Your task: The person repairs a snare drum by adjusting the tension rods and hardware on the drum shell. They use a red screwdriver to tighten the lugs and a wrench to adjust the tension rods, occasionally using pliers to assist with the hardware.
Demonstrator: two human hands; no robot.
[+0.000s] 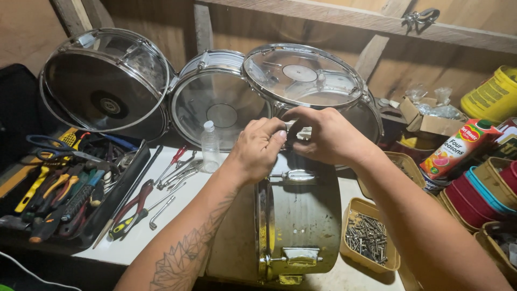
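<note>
Forearms: nearest the cam; person's left arm w/ a geometric tattoo comes up from bottom centre, right arm from bottom right, both converging over the bench.
Drum shell [304, 215]: olive-green metal snare shell lying on its side on the white benchtop [161, 226], directly under and just below the hands; its axis runs left-right, chrome hoop on its left end, a lug at the near bottom, a chrome tension lug [295, 175] on top.
Left hand [258, 148]: fingers curled, tips pinched together at the shell's top far edge, just above the lug; what it pinches is too small to tell.
Right hand [326, 134]: fingers bent in a loose grip, thumb and forefinger meeting the left hand's tips on a small pale part; can't tell what it is.
Key relation: both hands touch at one spot above the shell's upper rim; about equally near, left slightly lower and closer to the lug.
Behind: three chrome drums w/ clear heads lean against the wood wall; the right one [304, 75] sits just behind the hands.
Left side: small clear bottle [210, 145], loose wrenches and pliers [134, 207], black tray of screwdrivers [59, 194].
Right side: yellow tray of screws [369, 237] just beside the shell, juice carton [458, 148], stacked baskets.
In the way: nothing between hands and shell.
</note>
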